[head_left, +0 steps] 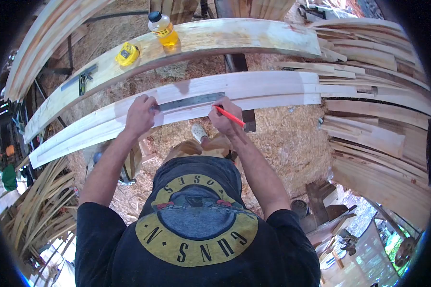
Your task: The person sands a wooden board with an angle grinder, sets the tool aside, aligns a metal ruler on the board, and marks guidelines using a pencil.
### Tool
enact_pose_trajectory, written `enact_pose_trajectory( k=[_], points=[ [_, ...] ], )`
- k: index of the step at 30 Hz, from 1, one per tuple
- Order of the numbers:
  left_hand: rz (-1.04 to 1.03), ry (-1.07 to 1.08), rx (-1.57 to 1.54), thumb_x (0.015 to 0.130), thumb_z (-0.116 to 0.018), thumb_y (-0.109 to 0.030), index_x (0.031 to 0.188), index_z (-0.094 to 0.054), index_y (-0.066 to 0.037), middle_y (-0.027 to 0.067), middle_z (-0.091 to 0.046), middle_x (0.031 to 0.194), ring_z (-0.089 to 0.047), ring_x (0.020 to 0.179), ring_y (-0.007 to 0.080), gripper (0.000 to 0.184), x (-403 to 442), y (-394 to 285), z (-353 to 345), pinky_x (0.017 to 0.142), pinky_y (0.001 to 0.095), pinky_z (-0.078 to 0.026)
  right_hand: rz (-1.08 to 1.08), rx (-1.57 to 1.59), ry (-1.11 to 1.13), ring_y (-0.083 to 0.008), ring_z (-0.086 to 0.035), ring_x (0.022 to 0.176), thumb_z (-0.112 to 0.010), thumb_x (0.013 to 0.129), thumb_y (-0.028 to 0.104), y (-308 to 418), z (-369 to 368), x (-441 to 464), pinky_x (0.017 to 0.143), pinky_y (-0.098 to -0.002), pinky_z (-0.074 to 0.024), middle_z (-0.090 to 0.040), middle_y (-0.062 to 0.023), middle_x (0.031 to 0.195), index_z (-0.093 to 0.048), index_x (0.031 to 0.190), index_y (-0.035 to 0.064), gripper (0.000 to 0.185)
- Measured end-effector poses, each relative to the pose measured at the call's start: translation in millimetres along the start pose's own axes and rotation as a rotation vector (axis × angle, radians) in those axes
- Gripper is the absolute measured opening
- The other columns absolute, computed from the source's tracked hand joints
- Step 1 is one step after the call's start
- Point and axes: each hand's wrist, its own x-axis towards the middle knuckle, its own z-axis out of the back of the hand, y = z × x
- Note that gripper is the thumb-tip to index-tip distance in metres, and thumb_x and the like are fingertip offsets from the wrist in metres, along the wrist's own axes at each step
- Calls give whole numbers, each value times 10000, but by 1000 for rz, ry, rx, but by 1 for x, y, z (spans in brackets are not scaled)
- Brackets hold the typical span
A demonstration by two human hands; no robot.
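A grey metal ruler [190, 101] lies along a pale wooden plank [273, 86] in front of me. My left hand [141, 115] is closed on the ruler's left end, fingers bent at the plank. At the ruler's right end, my right hand [225, 116] holds a red pencil [231, 117], its back end pointing down and right. Fingers of that hand also touch the plank beside the ruler's end.
Beyond it, a thicker beam [254, 38] carries a bottle of yellow liquid [164, 31], a yellow tape measure [127, 54] and a square [84, 81]. Stacked boards [373, 110] stand right, thin strips [33, 205] lower left. Shavings cover the floor.
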Motion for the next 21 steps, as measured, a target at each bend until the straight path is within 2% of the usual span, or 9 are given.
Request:
enact_pose_trajectory(
  k=[2,5,11,14,21],
  points=[
    [-6,-5,0,813,-811,-97,1016,-640,-77,149,-622,1016,-621,991,385,266,0,1,0,864,495,-514,22,-24,14,-253,-742,679,-742,839,73,3,1,0,629,-363,-577,-724,-148,770,-691,975,49,148],
    [-8,2,3,814,-814,-103,1021,-638,-79,147,-622,1013,-622,993,382,272,0,1,0,864,492,-516,31,17,57,-348,-738,723,-759,828,44,9,-3,0,626,-432,-584,-702,-174,809,-643,955,50,172],
    [2,12,17,825,-811,-105,1018,-641,-82,147,-625,1018,-624,1001,379,259,0,1,-1,870,486,-520,29,31,78,-356,-729,729,-758,837,41,4,-9,0,628,-437,-580,-684,-173,819,-622,974,50,193],
    [6,8,14,825,-810,-99,1013,-642,-82,147,-628,1019,-626,1005,379,253,1,-1,0,871,486,-521,42,-10,44,-251,-745,682,-763,824,70,3,-9,1,628,-365,-578,-728,-140,774,-689,975,51,169],
    [17,14,7,823,-803,-84,1011,-644,-78,149,-630,1014,-628,1002,381,246,0,-1,-1,866,490,-522,101,40,11,-250,-718,648,-774,803,38,-4,-15,1,601,-353,-567,-704,-127,755,-678,942,65,172]
  ],
)
